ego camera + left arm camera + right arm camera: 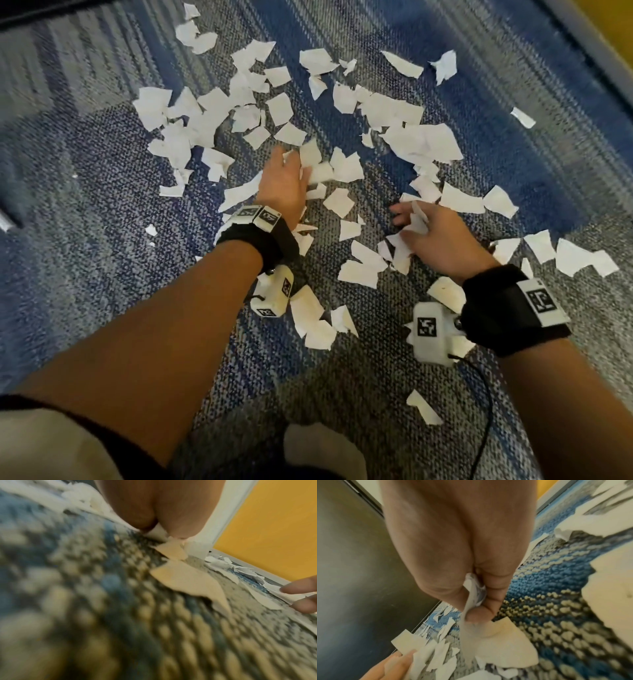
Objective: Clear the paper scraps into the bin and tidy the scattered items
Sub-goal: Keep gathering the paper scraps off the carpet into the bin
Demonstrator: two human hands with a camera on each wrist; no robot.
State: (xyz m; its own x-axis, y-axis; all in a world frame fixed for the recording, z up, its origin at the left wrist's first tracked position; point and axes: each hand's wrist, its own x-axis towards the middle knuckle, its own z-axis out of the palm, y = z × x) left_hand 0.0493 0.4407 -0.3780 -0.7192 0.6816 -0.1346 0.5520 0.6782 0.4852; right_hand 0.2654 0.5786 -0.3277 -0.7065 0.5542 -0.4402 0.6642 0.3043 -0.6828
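Everywhere on blue-grey carpet (113,192): torn white paper scraps (219,113), thickest ahead of both hands. Left hand (282,183) low on carpet, fingers reaching into scraps at its tips; whether gripping any, cannot tell. Right hand (435,236) curled, pinching one scrap (471,592) between thumb and fingers. Yellow wall (267,524) at carpet's far edge.

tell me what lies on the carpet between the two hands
In the head view, a few loose paper scraps on bare carpet lie between the left hand and the right hand.
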